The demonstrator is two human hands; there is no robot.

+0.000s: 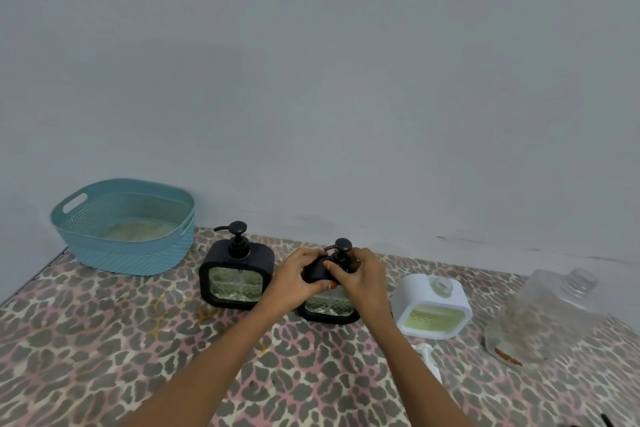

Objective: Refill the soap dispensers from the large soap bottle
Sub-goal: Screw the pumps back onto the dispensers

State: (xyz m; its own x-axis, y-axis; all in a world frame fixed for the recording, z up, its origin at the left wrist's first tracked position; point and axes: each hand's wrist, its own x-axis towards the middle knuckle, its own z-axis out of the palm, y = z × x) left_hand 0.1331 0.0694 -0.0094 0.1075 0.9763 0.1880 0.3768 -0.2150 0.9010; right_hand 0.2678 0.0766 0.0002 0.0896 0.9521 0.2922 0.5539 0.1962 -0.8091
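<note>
While the left hand [297,277] gripped the middle black dispenser [327,309] and the right hand [364,274] pinched its pump [343,248] at the base, bracing the body and twisting only the pump seemed best.

Looks like a home: leopard-print tablecloth [104,340] against plain grey wall [311,80], teal plastic basket [128,239], household soap dispensers [237,274].
</note>
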